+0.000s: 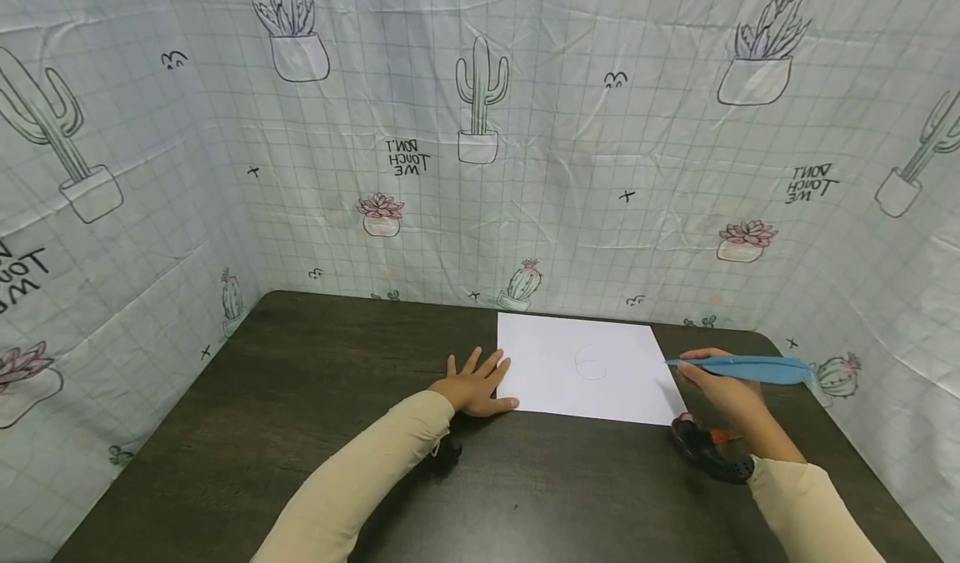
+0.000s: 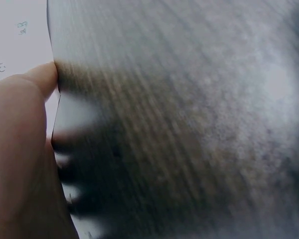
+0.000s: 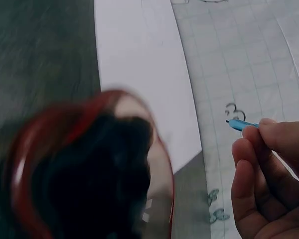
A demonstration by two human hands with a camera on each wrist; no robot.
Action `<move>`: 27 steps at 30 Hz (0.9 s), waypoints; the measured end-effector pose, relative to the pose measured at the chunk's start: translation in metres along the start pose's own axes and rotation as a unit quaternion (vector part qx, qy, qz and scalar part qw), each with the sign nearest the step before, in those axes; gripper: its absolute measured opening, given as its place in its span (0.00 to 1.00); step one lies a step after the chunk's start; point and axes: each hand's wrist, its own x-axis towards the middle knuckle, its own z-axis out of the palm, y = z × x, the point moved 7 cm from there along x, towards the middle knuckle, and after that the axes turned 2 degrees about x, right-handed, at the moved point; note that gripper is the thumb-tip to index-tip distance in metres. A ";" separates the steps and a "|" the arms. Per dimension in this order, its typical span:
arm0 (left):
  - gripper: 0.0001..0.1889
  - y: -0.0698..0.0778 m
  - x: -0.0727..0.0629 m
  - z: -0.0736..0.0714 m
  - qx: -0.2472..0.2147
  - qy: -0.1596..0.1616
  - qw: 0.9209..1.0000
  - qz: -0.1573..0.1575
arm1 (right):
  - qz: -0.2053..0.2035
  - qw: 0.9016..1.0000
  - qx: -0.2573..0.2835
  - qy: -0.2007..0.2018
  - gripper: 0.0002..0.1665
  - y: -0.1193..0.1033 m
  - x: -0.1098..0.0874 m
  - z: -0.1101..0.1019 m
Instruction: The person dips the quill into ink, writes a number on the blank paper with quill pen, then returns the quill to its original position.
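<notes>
A white sheet of paper (image 1: 543,371) lies on the dark table with a faint pencil-thin outline like a 6 (image 1: 591,363) near its middle. My left hand (image 1: 474,386) rests with spread fingers at the sheet's left edge, its thumb over the lower left corner. At the right side, my right hand (image 1: 727,396) pinches a blue feather pen (image 1: 761,369) between thumb and fingers. The pen's tip points left, overlapping the sheet's right edge in the head view. In the right wrist view, the dark tip of the pen (image 3: 236,124) shows beyond the fingertips.
Dark wooden table (image 1: 300,446) surrounds the paper. A light grid-patterned cloth (image 1: 570,188) with cactus drawings hangs behind and on both sides. A black and red wrist device (image 1: 701,446) sits below the right hand; a dark one (image 1: 446,456) shows under the left sleeve.
</notes>
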 end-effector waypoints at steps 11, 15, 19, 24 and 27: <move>0.44 -0.005 0.009 0.006 0.000 0.012 1.000 0.002 | -0.042 0.996 -0.075 0.023 0.21 0.015 -0.026 -0.017; 0.44 -0.006 0.011 0.008 0.000 0.010 1.000 0.002 | -0.020 0.996 -0.082 0.010 0.26 0.022 -0.036 -0.020; 0.43 -0.003 0.006 0.004 0.007 0.007 1.000 -0.002 | -0.058 0.993 -0.096 0.041 0.23 0.020 -0.043 -0.027; 0.42 0.005 -0.010 -0.007 0.003 0.005 1.000 -0.001 | -0.149 0.973 -0.127 0.120 0.11 0.013 -0.054 -0.036; 0.41 0.010 -0.017 -0.013 -0.003 0.014 1.000 0.004 | -0.133 0.970 -0.151 0.137 0.12 0.018 -0.056 -0.039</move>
